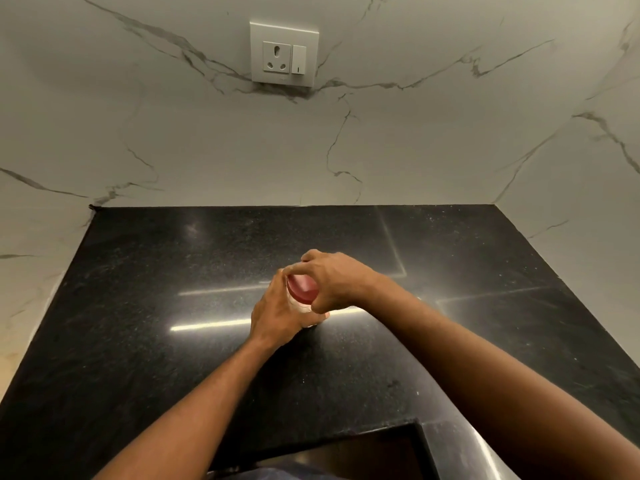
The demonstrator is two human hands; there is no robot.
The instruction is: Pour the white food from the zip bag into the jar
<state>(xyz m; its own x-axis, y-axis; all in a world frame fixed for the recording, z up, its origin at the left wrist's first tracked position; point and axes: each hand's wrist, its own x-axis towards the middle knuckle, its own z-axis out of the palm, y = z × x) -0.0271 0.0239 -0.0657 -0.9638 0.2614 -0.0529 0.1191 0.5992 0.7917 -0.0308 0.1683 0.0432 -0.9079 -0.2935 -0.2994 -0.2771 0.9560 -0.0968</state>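
A small clear jar [309, 308] with a red lid [302, 288] stands on the black granite counter [156, 306], near its middle. My left hand [277, 311] wraps around the jar's body from the left. From above and the right, my right hand [332, 280] has its fingers curled over the rim of the red lid. Most of the jar's glass is hidden by both hands. No zip bag shows in view.
A marble wall with a socket and switch plate [284, 54] rises behind the counter, and marble walls close in both sides. A dark recessed opening [363, 452] sits at the counter's front edge below my arms.
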